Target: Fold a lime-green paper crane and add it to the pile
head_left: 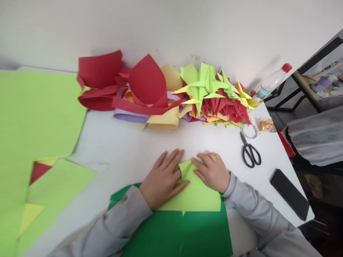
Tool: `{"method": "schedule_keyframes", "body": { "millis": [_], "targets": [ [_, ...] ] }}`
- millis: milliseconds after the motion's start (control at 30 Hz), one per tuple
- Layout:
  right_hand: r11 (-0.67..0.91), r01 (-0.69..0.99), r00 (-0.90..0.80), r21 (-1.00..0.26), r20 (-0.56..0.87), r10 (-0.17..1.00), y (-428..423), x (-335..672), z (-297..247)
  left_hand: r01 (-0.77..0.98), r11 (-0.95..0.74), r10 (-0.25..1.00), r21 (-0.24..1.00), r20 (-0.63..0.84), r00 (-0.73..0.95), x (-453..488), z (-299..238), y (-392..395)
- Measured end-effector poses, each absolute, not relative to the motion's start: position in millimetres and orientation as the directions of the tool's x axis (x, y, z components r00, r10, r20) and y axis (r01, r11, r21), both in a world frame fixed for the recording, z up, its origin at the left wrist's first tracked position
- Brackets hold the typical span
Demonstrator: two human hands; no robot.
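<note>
A sheet of light green paper with a folded flap at its top lies on a dark green sheet. My left hand rests flat over the left part of the light green paper, fingers spread, its thumb reaching across the sheet. On the upper right edge, my right hand presses down with bent fingers, index and thumb apart beside the fold. Neither hand visibly pinches the paper. The left hand covers the sheet's left side.
Red, purple and cream paper pieces and folded green and red paper shapes line the wall. Large light green sheets lie left. At right are scissors, a tape roll, a wrapped snack, a bottle and a black phone.
</note>
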State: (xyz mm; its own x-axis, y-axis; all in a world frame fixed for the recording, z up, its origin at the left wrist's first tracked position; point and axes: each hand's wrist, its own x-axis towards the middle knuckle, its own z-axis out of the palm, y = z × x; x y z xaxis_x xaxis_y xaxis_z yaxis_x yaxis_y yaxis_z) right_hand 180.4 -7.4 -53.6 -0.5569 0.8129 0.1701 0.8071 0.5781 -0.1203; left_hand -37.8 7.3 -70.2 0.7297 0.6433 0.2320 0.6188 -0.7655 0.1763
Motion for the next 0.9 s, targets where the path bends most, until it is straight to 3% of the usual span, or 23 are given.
{"method": "schedule_keyframes", "body": {
  "millis": [200, 467, 900],
  "targets": [
    [0.568, 0.818, -0.556, -0.087, 0.132, 0.821, -7.6, 178.7, -53.4, 0.629, -0.758, 0.652, 0.173, 0.246, 0.718, -36.6, -71.0, 5.4],
    [0.593, 0.805, -0.578, -0.022, 0.201, 0.791, -8.0, 179.2, -54.9, 0.634, -0.743, 0.669, 0.214, 0.268, 0.693, -34.2, -68.3, 4.4],
    [0.582, 0.813, -0.562, -0.036, 0.213, 0.799, -8.8, 178.2, -56.0, 0.633, -0.753, 0.658, 0.181, 0.251, 0.710, -35.1, -70.8, 3.6]
  ]
}}
